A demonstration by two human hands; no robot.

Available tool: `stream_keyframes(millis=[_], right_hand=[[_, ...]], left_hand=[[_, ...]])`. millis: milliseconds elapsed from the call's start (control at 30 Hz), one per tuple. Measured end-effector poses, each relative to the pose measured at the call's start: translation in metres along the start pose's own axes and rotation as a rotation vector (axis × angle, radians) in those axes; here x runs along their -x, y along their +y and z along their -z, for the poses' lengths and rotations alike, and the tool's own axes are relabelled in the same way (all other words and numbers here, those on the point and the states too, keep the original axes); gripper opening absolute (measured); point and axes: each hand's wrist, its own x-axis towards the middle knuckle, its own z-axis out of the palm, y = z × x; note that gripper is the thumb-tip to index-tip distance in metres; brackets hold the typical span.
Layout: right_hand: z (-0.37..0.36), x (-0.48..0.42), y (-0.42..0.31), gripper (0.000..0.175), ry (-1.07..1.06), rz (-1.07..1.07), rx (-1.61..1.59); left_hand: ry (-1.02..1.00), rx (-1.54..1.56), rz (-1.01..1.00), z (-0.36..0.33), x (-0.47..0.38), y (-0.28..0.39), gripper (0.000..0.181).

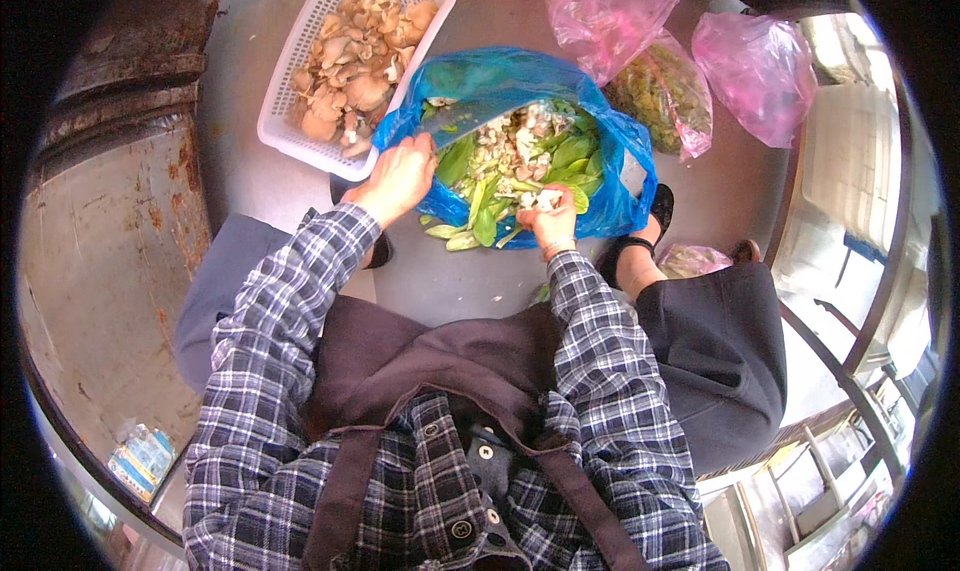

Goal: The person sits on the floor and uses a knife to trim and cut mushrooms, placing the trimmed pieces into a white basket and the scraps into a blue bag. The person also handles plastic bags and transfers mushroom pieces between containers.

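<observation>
Between my feet lies a blue plastic bag (510,68), its mouth spread wide. Inside are green leaf trimmings (574,151) heaped around pale mushroom scraps (517,140). My left hand (397,177) is closed at the bag's left rim and seems to pinch the plastic; its fingertips are partly hidden. At the front of the bag, my right hand (553,218) holds some whitish mushroom pieces (541,198) over the leaves. A white perforated plastic basket (281,132) full of oyster mushrooms (367,53) stands to the left, close to the bag.
Pink plastic bags (754,76) lie at the back right, near a clear bag of yellowish-green vegetables (652,95). Another small bag (694,260) sits beside my right foot (637,260). A rusty metal panel (112,271) rises on the left. Loose leaves (457,237) spill onto the grey floor (427,286).
</observation>
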Motion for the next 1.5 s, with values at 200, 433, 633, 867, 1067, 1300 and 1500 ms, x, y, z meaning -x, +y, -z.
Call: stream_keyframes(millis=[200,433,633,867,1067,1300,1500], right_hand=[[-0.003,0.007,-0.001,0.078,0.005,-0.003,0.263],[0.013,-0.018,0.009,0.102,0.069,-0.100,0.343],[0.021,-0.020,0.020,0.103,0.084,-0.051,0.463],[0.029,-0.023,0.020,0.089,0.083,0.003,0.363],[0.023,0.001,0.009,0.085,0.186,0.035,0.332],[-0.042,0.073,-0.044,0.101,-0.057,0.202,0.669],[-0.145,0.135,-0.107,0.098,-0.425,0.210,1.141]], left_hand=[[0.155,-0.325,-0.025,-0.041,-0.009,0.001,0.024],[-0.072,0.075,-0.241,-0.087,-0.028,0.100,0.037],[-0.142,-0.216,-0.320,-0.115,-0.054,0.111,0.036],[0.071,0.527,-0.276,-0.088,-0.045,0.079,0.026],[-0.310,1.604,0.559,-0.065,-0.003,0.063,0.025],[-0.592,2.272,0.864,-0.072,0.061,0.048,0.040],[-0.255,2.309,0.718,-0.039,0.080,0.015,0.036]])
